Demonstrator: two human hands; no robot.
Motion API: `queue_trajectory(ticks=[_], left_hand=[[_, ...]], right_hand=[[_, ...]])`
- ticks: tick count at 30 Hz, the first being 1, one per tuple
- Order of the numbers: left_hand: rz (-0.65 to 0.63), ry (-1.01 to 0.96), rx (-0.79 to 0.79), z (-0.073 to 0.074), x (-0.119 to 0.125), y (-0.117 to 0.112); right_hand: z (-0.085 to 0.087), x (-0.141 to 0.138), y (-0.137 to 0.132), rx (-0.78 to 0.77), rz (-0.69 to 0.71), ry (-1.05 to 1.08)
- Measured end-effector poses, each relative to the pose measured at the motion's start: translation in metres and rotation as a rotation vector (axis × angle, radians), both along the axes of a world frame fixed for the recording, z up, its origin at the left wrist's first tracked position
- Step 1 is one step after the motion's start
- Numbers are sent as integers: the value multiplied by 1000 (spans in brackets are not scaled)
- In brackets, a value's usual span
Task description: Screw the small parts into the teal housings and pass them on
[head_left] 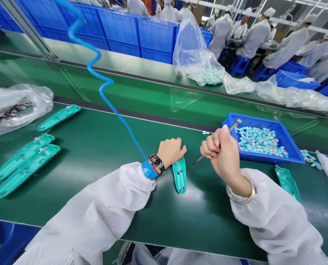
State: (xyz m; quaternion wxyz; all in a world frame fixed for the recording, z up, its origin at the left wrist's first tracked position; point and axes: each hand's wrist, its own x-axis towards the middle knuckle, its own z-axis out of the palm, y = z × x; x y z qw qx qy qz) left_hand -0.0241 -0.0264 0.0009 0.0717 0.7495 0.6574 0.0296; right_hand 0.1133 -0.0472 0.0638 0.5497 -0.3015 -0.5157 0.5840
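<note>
Tool [233, 126] is gripped in the right hand [224, 156], its fingers curled closely around the shank; the lower tip is pointed down toward the shell [180, 177] but stands apart from it. The shell's far end is covered by the left hand [170, 152]; whether it is pinched or merely pressed cannot be told, as most of those fingers are hidden. The shell is placed midway between the near and far edges of the bench [105, 158]. Control would be best served if the shell were held firm, the tip guided low and clear of the left thumb, and the cord [104, 86] at the left wrist given slack. Toward the far edge, at the right, small parts [258, 141] are held in a tray [271, 158]; three other shells [27, 172] are laid toward the left end.
</note>
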Motion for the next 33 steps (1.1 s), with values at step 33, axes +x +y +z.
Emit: queue_trajectory(ticks=[33], left_hand=[[-165, 24, 4, 19, 10, 6]], right_hand=[[6, -9, -8, 148, -13, 78]])
